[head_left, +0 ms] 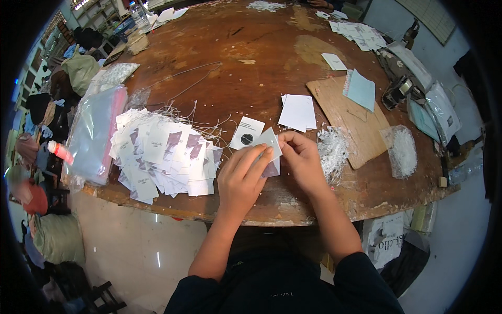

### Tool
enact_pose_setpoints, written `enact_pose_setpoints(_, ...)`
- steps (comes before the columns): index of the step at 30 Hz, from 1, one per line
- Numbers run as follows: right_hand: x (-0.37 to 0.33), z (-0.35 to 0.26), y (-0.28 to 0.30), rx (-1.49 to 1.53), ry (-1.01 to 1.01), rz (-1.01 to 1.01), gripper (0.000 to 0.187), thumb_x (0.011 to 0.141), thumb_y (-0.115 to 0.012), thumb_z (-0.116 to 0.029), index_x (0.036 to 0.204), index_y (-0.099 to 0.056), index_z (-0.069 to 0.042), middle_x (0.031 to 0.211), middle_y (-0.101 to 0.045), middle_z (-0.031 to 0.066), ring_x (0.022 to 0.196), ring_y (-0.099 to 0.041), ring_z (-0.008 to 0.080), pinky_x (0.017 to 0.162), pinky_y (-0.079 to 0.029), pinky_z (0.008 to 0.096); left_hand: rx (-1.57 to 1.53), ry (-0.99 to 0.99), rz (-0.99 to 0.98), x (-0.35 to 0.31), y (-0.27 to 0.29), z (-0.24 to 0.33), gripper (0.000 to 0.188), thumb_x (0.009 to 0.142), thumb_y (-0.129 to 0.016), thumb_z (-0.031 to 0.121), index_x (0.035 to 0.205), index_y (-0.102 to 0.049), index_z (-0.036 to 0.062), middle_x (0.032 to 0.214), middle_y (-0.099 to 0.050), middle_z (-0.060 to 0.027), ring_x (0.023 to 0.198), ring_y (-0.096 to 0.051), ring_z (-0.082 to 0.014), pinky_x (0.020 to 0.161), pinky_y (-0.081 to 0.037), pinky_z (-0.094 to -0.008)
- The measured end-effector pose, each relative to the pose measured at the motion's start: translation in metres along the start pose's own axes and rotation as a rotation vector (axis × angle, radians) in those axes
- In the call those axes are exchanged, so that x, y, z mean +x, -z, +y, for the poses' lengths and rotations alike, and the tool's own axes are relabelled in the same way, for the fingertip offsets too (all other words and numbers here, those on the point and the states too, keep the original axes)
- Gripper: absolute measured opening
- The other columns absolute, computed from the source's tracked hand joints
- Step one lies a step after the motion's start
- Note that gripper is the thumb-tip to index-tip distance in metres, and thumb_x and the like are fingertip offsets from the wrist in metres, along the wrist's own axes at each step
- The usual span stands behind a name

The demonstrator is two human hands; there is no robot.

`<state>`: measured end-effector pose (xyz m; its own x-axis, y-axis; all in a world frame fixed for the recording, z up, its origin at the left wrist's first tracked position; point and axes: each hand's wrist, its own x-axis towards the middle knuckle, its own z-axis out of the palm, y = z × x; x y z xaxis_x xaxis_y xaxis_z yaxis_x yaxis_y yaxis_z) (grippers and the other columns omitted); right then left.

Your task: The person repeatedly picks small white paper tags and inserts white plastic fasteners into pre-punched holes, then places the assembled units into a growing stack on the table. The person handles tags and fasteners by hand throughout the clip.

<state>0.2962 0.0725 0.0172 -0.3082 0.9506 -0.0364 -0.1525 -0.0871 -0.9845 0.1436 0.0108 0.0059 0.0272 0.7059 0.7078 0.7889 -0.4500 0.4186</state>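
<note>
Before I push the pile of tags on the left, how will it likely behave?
The tag pile will probably slide apart, since its cards overlap loosely. The strings look tangled along the far side, so some may drag together. Thin and flat, each card seems light.

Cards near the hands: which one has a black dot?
The white card just beyond the left hand. Only it shows a dot: the stack at right looks plain, the pile at left shows purple patches.

My left hand [242, 175]: 1 | right hand [303, 162]: 1 | big tag heap [159, 152]: 1 | brown board [362, 135]: 1 | blue-capped bottle [139, 17]: 1
</note>
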Motion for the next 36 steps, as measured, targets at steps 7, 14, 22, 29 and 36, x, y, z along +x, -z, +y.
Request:
enact_pose_setpoints(7,0.007,0.0,0.021,0.206,-0.196,-0.16,0.016,0.094,-0.068,-0.016,0.084,-0.066,-0.004,0.073,-0.062,-0.0002,0.065,-0.054,0.0057,0.058,-0.041,0.0217,0.324,-0.291,-0.056,-0.004,0.008,-0.003,0.042,0.073,-0.069,0.012,0.114,-0.072,0.017,0.108,-0.063,0.0032,0.093,-0.057,-0.0206,0.079,-0.048,-0.0368)
enact_pose_setpoints(14,0.013,-0.002,0.026,-0.083,0.078,0.289,0.028,0.096,-0.067,-0.022,0.076,-0.063,-0.003,0.07,-0.062,0.0,0.061,-0.053,0.0062,0.057,-0.042,0.0226,0.505,-0.167,-0.018,-0.008,0.063,-0.047,0.035,0.075,-0.07,0.009,0.109,-0.075,0.0179,0.1,-0.063,0.0017,0.086,-0.056,-0.0209,0.076,-0.045,-0.0368)
enact_pose_setpoints(22,0.017,0.011,0.019,-0.278,0.18,0.19,0.027,0.097,-0.066,-0.023,0.086,-0.066,0.002,0.073,-0.061,-0.0022,0.067,-0.051,0.0038,0.061,-0.04,0.0222,0.954,0.42,-0.207,0.001,0.112,-0.124,0.043,0.089,-0.065,0.018,0.132,-0.062,0.0139,0.125,-0.056,-0.0055,0.113,-0.051,-0.027,0.094,-0.04,-0.0487)
enact_pose_setpoints(29,0.022,0.009,0.035,-0.587,0.217,0.334,0.023,0.092,-0.07,-0.021,0.091,-0.067,0.002,0.076,-0.064,0.0036,0.067,-0.055,0.0116,0.062,-0.043,0.0262,0.706,0.381,-0.196,0.021,0.061,-0.098,0.055,0.091,-0.066,0.042,0.129,-0.06,0.0027,0.129,-0.057,-0.0125,0.119,-0.052,-0.0316,0.102,-0.039,-0.0523)
enact_pose_setpoints(36,0.048,0.021,0.048,-1.391,0.439,0.486,0.059,0.078,-0.078,-0.047,0.117,-0.065,-0.005,0.124,-0.058,0.0151,0.114,-0.053,0.0341,0.092,-0.042,0.0475,0.488,0.319,-0.444,0.043,-0.027,-0.045,0.064,0.083,-0.073,0.044,0.124,-0.06,-0.003,0.109,-0.064,-0.0147,0.103,-0.061,-0.0319,0.088,-0.051,-0.0431)
